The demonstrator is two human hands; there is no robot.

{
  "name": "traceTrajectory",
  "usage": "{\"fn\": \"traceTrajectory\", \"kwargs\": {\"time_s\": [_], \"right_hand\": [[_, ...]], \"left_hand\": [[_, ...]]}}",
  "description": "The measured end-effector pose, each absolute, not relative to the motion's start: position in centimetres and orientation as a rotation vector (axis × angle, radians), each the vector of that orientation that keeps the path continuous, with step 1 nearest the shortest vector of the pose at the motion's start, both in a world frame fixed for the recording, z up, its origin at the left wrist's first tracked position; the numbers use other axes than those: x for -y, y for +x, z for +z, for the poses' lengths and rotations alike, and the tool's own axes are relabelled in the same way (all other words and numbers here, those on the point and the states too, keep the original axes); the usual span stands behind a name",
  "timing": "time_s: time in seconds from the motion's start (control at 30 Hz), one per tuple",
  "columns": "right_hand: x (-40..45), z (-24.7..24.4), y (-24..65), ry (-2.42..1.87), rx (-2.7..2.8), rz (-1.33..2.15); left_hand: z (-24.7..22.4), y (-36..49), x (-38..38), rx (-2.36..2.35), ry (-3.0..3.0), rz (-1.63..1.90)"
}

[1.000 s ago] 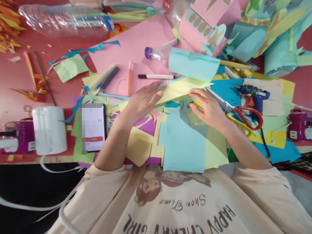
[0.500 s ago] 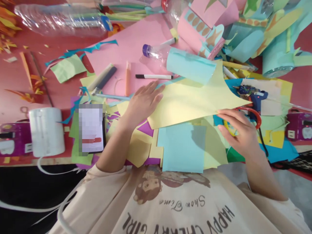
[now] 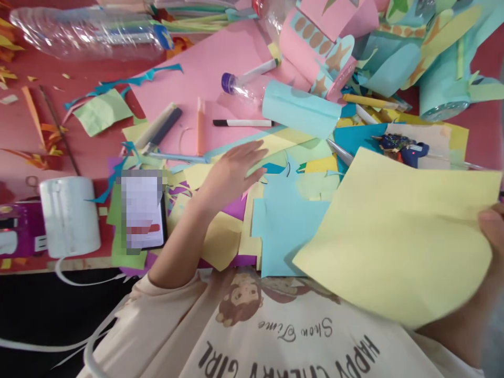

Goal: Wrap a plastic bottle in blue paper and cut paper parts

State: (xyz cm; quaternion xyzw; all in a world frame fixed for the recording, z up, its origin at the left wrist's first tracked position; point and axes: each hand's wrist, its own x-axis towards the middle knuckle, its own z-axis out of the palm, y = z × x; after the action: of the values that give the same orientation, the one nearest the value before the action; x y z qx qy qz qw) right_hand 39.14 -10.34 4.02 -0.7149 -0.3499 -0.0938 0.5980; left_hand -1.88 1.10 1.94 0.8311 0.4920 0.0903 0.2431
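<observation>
A person works at a crowded red table [image 3: 16, 123], a pale yellow sheet [image 3: 405, 247] with curved edges swung broad across the 3 to 4 o'clock side of a pale blue card [image 3: 289, 226], taken here as the dial's centre. The right hand [image 3: 495, 268], at 3 o'clock and partly cut by the frame, has its thumb laid over the sheet's outer edge; the other fingers are hidden, so how tightly they close cannot be told. The left hand [image 3: 232, 178], at 10 o'clock, holds nothing, fingers loosely extended and thumb apart, over scraps it may or may not touch. A phone [image 3: 144, 220] lies at 9 o'clock, a capped marker [image 3: 243, 123] at 11, a blue-wrapped bottle [image 3: 299, 105] at 12, a metal blade [image 3: 342, 153] at 1 and a glue gun [image 3: 409, 149] at 2. The step in hand appears to be lifting the sheet aside; the next move seems to call for a steady grip, lest the wide paper buckle or drag on the tools beneath and beyond it
</observation>
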Motion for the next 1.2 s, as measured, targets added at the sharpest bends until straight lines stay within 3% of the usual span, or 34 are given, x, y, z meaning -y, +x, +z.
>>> {"fn": "traceTrajectory", "kwargs": {"time_s": [0.1,0.4,0.53,0.83,0.97,1.1,1.2], "right_hand": [[8.9,2.2,41.1,-1.537,0.947,-0.055],[8.2,2.9,39.7,-1.303,0.977,-0.155],[7.8,2.8,38.8,-1.29,0.952,0.05],[5.4,-0.5,36.9,-1.385,1.08,0.168],[5.3,-0.1,35.5,-1.495,1.369,0.137],[6.0,1.7,32.9,-1.614,1.793,-0.169],[7.0,2.5,29.8,-1.53,2.048,0.119]], "left_hand": [[1.9,-1.1,0.4,-1.224,2.301,0.166],[0.5,-0.4,1.8,-1.3,2.265,0.12],[0.6,-1.0,1.0,-1.344,2.224,0.147],[0.4,-1.6,0.3,-1.331,2.111,0.277],[0.6,-2.6,-0.1,-1.343,2.013,0.441],[0.8,-4.3,-1.1,-1.497,1.821,0.585],[0.9,-5.0,-1.9,-1.439,1.88,0.565]]}}
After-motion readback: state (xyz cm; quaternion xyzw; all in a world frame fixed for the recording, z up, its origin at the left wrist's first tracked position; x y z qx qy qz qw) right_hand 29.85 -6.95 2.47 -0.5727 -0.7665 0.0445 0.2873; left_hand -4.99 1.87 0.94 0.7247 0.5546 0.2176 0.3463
